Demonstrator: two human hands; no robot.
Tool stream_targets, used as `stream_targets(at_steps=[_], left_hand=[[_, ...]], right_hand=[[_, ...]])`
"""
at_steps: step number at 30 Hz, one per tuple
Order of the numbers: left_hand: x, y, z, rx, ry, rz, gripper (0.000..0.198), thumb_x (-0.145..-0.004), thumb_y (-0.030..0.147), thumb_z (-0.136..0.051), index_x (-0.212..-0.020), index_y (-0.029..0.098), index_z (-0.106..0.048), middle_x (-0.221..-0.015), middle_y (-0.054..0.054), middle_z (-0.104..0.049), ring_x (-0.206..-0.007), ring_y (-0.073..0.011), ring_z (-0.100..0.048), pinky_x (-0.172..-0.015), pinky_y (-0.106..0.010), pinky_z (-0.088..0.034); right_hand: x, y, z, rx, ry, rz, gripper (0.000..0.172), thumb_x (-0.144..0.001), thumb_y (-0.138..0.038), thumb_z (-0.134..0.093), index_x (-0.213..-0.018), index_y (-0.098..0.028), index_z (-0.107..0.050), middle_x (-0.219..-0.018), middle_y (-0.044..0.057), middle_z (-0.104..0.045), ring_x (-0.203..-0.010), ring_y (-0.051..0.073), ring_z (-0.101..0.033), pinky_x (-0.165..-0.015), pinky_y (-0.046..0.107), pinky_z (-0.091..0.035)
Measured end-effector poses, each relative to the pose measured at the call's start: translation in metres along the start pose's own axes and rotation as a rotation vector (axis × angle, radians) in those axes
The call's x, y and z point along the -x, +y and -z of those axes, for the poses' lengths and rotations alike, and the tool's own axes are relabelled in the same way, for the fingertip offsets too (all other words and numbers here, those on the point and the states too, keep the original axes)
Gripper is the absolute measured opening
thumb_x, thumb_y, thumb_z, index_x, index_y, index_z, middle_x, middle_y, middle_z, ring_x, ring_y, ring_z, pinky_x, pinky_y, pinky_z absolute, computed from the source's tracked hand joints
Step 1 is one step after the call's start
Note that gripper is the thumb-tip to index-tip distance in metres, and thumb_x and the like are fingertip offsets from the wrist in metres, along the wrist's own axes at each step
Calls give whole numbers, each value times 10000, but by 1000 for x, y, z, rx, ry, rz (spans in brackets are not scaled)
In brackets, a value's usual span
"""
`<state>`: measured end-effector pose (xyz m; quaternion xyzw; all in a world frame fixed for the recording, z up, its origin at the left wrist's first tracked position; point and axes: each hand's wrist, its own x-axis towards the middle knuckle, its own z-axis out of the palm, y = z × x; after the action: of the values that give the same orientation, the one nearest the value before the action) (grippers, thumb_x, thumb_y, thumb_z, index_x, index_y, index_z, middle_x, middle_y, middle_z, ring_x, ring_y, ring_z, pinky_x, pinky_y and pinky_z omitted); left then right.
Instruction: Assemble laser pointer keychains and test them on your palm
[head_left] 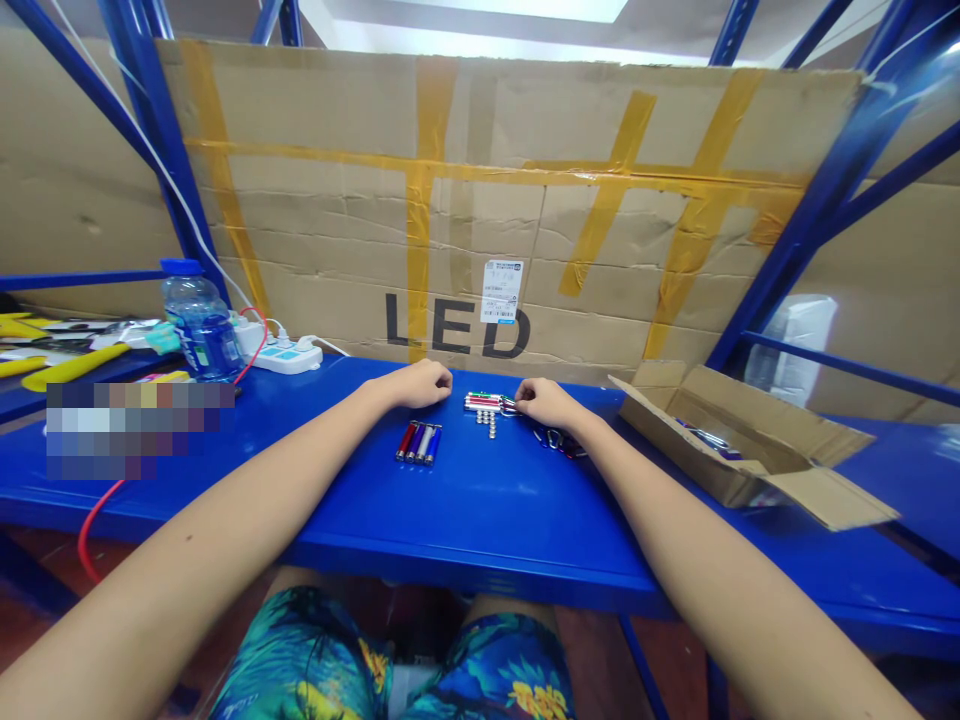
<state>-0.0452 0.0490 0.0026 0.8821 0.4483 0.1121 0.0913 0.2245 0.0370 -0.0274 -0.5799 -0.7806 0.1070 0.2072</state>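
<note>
at the far left of the frame yellow tools (67, 365) lay on a side shelf, and next to them a water bottle (199, 325) with a blue cap stood upright beside a white power strip (281, 355)

on the blue table (480, 520), left of centre, the left hand (420, 385) rested knuckles up, curled into a loose fist; whether it held anything could not be told

just below it in the frame four small torches (418, 442), red, purple, silver and blue, lay side by side and touching, their long axes running from the lower edge towards the top, leaning a little to the right

at the centre a bundle of torches (486, 402) lay crosswise, its long axis running left to right, its right end at the right hand (546, 402); those fingers were narrowed and pinched on that end

a small cluster of button cells (487, 417) sat just below the bundle, between it and the four torches

under the right wrist a few clips (556, 440) lay on the table, partly hidden by the arm

further right an open cardboard box (750, 450) sat tilted, flaps spread, well apart from the hand

behind everything a taped cardboard sheet (525, 200) marked "led" closed off the back, between blue rack posts (825, 190)
</note>
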Motion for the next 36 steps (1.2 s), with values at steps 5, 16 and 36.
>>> stream_targets(at_steps=[5,16,36], left_hand=[[-1,-2,0,-7,-10,3,205,-787,290,-526,-849,192,-695,-872,-69,-700,-748,-183,-585,-706,-284,-411],[-1,0,8,149,-135,-8,189,-753,258,-538,-843,163,-674,-839,-46,-703,-720,-145,-603,-668,-250,-427],[7,4,21,200,-504,-66,244,-673,362,-664,-807,164,-711,-753,-19,-665,-712,-140,-536,-668,-253,-389]], right_hand=[[0,1,0,-23,-2,-3,98,-750,-145,-597,-838,-158,-639,-899,64,-704,-787,158,-623,-672,226,-432],[4,-4,4,-38,-7,-9,119,-768,-130,-536,-805,-166,-644,-892,61,-710,-784,161,-618,-666,229,-419],[35,-67,1,-143,-28,409,227,-847,-154,-481,-910,-169,-699,-830,23,-699,-725,137,-581,-690,244,-407]])
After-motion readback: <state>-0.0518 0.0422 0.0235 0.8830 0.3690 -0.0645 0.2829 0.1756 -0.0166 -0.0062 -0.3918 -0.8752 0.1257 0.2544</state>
